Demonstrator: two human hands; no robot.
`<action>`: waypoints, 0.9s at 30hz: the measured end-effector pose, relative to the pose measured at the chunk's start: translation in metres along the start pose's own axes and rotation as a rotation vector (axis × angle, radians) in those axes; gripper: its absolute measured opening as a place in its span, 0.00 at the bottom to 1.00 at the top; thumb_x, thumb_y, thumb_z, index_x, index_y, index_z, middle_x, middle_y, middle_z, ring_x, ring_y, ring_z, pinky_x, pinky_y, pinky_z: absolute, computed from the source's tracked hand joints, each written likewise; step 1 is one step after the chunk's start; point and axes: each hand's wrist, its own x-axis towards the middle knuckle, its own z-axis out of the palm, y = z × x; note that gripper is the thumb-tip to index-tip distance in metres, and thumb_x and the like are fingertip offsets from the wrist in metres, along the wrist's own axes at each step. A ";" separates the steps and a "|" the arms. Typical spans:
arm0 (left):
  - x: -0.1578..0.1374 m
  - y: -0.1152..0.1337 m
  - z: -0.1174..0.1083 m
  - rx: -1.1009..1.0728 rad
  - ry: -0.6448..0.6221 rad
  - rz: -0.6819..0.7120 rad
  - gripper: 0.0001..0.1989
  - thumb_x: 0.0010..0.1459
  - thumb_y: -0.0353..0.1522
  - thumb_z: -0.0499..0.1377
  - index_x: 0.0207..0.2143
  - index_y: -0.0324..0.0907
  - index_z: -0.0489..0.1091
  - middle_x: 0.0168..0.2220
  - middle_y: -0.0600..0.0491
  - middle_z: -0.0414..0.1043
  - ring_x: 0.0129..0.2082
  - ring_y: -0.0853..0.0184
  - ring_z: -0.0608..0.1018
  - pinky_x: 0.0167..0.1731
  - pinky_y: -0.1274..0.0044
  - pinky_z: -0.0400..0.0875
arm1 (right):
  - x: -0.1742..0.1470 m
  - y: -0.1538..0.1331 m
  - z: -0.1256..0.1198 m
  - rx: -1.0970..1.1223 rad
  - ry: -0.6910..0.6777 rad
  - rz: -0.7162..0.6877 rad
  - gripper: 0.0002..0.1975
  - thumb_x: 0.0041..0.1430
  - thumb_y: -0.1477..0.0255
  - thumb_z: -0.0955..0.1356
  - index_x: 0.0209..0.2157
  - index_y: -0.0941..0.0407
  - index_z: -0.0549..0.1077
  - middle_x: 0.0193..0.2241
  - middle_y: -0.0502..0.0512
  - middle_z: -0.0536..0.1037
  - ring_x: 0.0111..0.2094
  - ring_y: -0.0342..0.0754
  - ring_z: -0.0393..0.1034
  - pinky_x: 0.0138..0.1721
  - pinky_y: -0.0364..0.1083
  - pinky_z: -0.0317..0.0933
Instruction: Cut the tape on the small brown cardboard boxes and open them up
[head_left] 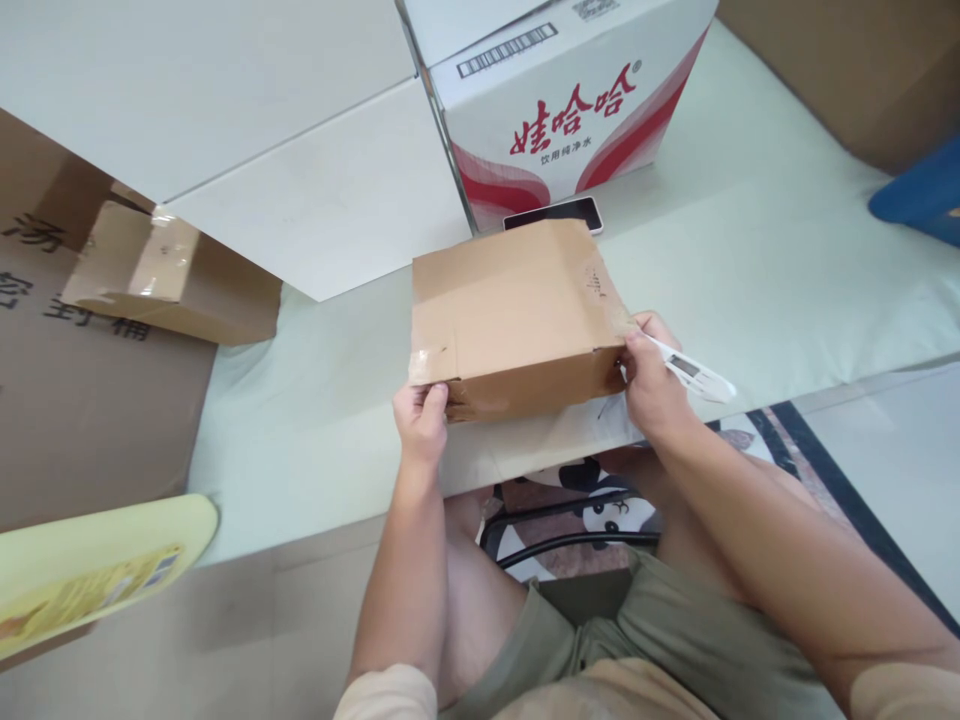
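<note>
A brown cardboard box (510, 295) with clear tape on its corners is in front of me at the table's near edge, its front side facing me. At its near left corner my left hand (421, 415) is closed, with the thumb against the cardboard. My right hand (654, 375) grips the near right corner, fingers curled around it. A slim white tool with a small dark window (697, 372) sticks out to the right from behind my right hand; I cannot tell whether the hand holds it or it lies on the table.
Behind the box lies a phone (555, 214), before a white carton with red lettering (570, 130). White panels (322, 200) and a taped small carton (180, 270) stand left. A yellow-green object (112, 560) is at lower left, a blue one (919, 195) at far right. Pale cloth (787, 270) covers the table.
</note>
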 end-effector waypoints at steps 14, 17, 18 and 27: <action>-0.002 0.004 0.001 0.063 -0.003 -0.019 0.15 0.50 0.41 0.64 0.32 0.40 0.82 0.33 0.47 0.83 0.35 0.60 0.83 0.37 0.73 0.78 | -0.001 0.006 0.000 0.016 -0.039 0.017 0.16 0.64 0.54 0.66 0.31 0.50 0.62 0.23 0.46 0.62 0.24 0.45 0.55 0.28 0.47 0.49; -0.002 0.005 0.002 0.068 -0.001 -0.025 0.14 0.50 0.41 0.63 0.31 0.40 0.81 0.32 0.47 0.83 0.34 0.60 0.83 0.37 0.73 0.78 | -0.002 0.006 -0.001 0.018 -0.044 0.025 0.16 0.65 0.54 0.66 0.31 0.50 0.62 0.23 0.46 0.61 0.24 0.45 0.54 0.27 0.47 0.49; -0.003 0.006 0.002 0.071 -0.005 -0.029 0.14 0.50 0.41 0.63 0.30 0.40 0.81 0.31 0.47 0.83 0.33 0.60 0.83 0.37 0.73 0.78 | -0.002 0.006 -0.001 0.021 -0.044 0.029 0.16 0.65 0.54 0.66 0.31 0.50 0.62 0.23 0.46 0.61 0.24 0.45 0.55 0.27 0.47 0.49; -0.003 0.009 0.002 0.112 -0.017 -0.017 0.14 0.51 0.41 0.62 0.29 0.40 0.80 0.28 0.48 0.81 0.31 0.60 0.82 0.35 0.72 0.78 | -0.002 0.006 -0.002 -0.016 -0.038 0.009 0.17 0.65 0.54 0.66 0.30 0.50 0.62 0.23 0.46 0.59 0.24 0.45 0.53 0.27 0.47 0.49</action>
